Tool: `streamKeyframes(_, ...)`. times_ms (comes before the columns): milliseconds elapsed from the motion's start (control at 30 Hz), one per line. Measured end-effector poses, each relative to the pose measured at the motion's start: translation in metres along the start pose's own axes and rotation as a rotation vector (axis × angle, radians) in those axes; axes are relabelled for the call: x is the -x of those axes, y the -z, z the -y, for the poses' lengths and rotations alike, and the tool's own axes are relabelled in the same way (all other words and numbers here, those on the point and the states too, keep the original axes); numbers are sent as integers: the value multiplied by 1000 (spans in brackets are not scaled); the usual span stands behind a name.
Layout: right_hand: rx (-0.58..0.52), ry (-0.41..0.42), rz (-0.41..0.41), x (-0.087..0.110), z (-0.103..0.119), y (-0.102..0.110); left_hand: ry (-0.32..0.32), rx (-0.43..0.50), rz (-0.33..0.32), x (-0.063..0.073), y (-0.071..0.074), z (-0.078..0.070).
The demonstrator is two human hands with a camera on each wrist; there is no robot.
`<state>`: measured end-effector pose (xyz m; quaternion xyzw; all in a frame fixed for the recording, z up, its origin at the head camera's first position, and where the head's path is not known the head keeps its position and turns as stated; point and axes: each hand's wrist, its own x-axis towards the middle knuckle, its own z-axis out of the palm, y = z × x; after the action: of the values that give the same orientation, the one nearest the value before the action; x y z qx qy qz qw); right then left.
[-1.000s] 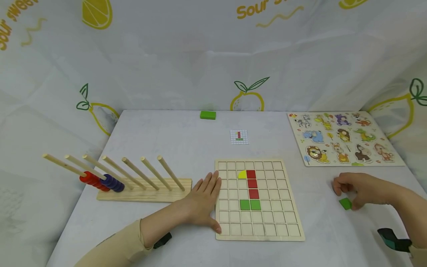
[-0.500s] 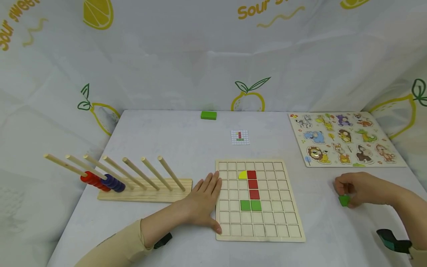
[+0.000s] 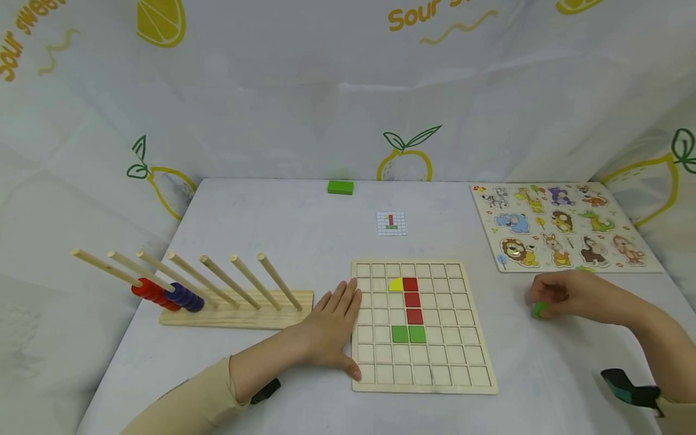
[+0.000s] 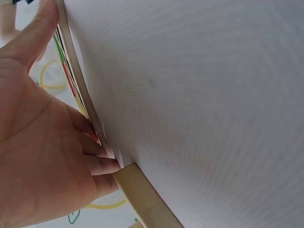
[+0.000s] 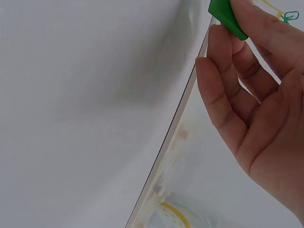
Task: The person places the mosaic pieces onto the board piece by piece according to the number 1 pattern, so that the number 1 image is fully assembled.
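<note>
My right hand (image 3: 573,296) pinches a small green square tile (image 5: 227,18) between thumb and fingers, raised over the cloth to the right of the wooden grid board (image 3: 375,353). Most of the tile is hidden by the fingers in the head view. Flat against the board's left edge lies my left hand (image 3: 328,335), its fingers straight and thumb at the lower left corner. Set in the grid are a yellow quarter-round tile (image 3: 396,284), a column of red tiles (image 3: 412,299) and two green tiles (image 3: 408,334) side by side below it.
Left of the board stands a wooden peg rack (image 3: 234,317) with red rings (image 3: 152,293) and blue rings (image 3: 183,297). Behind the board lie a small pattern card (image 3: 391,223) and a green block (image 3: 340,188). An animal puzzle board (image 3: 565,226) occupies the back right.
My right hand has picked the green tile up off the cloth and moved left and slightly away with it. The left hand stays at the board's edge.
</note>
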<state>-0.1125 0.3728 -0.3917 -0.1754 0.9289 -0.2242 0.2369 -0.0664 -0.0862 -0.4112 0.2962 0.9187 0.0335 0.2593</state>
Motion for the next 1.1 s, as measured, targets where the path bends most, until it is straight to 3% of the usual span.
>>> streamKeyframes(200, -17, 74, -69, -6, 16, -1, -1, -4, -3, 0, 0, 0)
streamKeyframes(400, -32, 89, -73, -15, 42, -4, -3, -4, -6, 1, 1, 0)
streamKeyframes(700, -68, 223, -104, -28, 69, -15, -5, -12, -8, 0, 0, 0)
streamKeyframes(833, -105, 267, -90, -35, 78, -18, -5, -12, -6, -1, 0, 0)
streamKeyframes(1100, -174, 262, -8, -45, 100, -28, -7, -6, -7, 0, 0, 0)
